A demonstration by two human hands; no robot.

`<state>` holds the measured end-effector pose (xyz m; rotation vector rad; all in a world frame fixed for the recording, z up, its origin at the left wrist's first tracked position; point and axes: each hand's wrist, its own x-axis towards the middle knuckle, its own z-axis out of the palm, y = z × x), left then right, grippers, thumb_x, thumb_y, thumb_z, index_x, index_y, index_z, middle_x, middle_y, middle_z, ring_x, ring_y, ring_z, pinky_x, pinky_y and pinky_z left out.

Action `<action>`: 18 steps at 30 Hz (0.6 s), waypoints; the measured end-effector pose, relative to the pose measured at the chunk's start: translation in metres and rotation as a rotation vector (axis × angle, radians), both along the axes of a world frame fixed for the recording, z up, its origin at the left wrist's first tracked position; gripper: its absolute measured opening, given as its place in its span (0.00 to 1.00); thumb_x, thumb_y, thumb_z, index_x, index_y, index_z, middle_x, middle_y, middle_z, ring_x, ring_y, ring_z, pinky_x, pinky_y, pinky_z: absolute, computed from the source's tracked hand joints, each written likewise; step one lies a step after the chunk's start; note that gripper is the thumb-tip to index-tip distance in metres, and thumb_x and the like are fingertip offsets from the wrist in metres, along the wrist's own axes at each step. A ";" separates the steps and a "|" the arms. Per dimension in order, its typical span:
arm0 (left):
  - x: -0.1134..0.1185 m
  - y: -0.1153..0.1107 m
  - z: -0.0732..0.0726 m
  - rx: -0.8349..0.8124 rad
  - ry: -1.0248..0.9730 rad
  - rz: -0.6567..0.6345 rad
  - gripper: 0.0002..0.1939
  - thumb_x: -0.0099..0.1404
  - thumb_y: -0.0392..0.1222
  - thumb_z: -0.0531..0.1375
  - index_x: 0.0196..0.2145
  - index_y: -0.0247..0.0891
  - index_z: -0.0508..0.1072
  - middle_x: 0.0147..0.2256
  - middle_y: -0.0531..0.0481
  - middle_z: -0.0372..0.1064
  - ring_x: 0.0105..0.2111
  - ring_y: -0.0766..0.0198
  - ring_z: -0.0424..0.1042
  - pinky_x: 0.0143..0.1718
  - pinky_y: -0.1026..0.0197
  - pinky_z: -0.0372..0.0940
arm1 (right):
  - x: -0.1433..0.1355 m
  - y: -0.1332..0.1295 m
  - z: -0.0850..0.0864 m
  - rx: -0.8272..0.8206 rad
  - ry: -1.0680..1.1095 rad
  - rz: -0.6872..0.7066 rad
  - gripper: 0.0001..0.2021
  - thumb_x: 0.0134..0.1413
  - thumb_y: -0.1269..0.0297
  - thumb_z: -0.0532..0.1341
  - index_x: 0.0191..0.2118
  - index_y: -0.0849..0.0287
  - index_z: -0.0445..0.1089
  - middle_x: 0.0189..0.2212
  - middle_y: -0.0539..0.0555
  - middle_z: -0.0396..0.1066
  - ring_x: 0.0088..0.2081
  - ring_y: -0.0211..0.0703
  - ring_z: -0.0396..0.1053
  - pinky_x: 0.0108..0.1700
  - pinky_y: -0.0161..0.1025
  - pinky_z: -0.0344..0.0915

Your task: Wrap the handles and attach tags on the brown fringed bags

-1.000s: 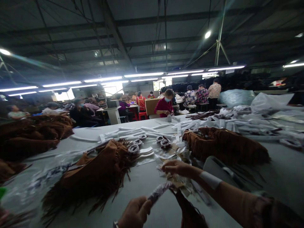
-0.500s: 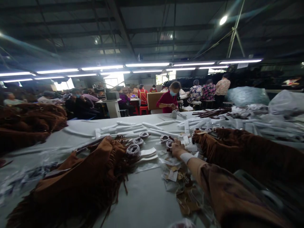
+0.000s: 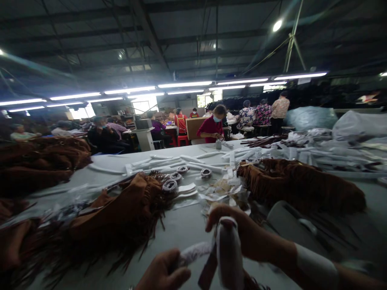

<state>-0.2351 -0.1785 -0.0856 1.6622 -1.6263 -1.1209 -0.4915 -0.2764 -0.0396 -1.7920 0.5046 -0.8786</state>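
Note:
A brown strap wrapped in white is between my two hands, close to me at the bottom of the view. My right hand, with a white band at the wrist, curls around its upper part. Lower left, my left hand is closed on another white-wrapped stretch of it; part of this grip is hidden. A bare brown length shows between the hands. Beyond them lie more coiled wrapped straps, and one single coil stands to their right. Brown fringed suede-like bags lie at the left.
Another fringed brown piece lies right, beside a grey flat object. Clear packets with tags and white tubes are spread across the white table. A co-worker in dark red works at the far edge.
My right hand has drawn back from the coils toward me, bringing one wrapped strap with it. My left hand has come into view and holds the strap too.

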 end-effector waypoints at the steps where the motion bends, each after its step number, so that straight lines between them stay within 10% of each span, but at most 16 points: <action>1: -0.003 0.002 0.008 -0.043 -0.036 0.026 0.26 0.55 0.67 0.61 0.26 0.38 0.67 0.23 0.57 0.53 0.26 0.66 0.55 0.27 0.63 0.51 | 0.000 0.027 -0.005 0.020 0.082 0.002 0.09 0.51 0.59 0.65 0.37 0.57 0.72 0.29 0.52 0.71 0.27 0.37 0.63 0.27 0.33 0.60; 9: -0.059 0.057 0.079 -0.249 -0.369 -0.057 0.21 0.59 0.60 0.61 0.25 0.38 0.65 0.25 0.55 0.59 0.26 0.66 0.56 0.27 0.63 0.50 | 0.020 0.116 -0.041 0.043 0.422 -0.035 0.03 0.41 0.72 0.62 0.26 0.62 0.73 0.22 0.48 0.70 0.24 0.35 0.62 0.23 0.30 0.51; 18: -0.063 0.110 0.081 -0.189 -0.332 -0.075 0.12 0.60 0.48 0.63 0.34 0.36 0.75 0.30 0.52 0.73 0.31 0.62 0.67 0.31 0.64 0.57 | 0.015 0.149 -0.029 0.275 0.106 -0.102 0.13 0.42 0.61 0.68 0.33 0.63 0.71 0.26 0.48 0.69 0.27 0.36 0.63 0.28 0.32 0.59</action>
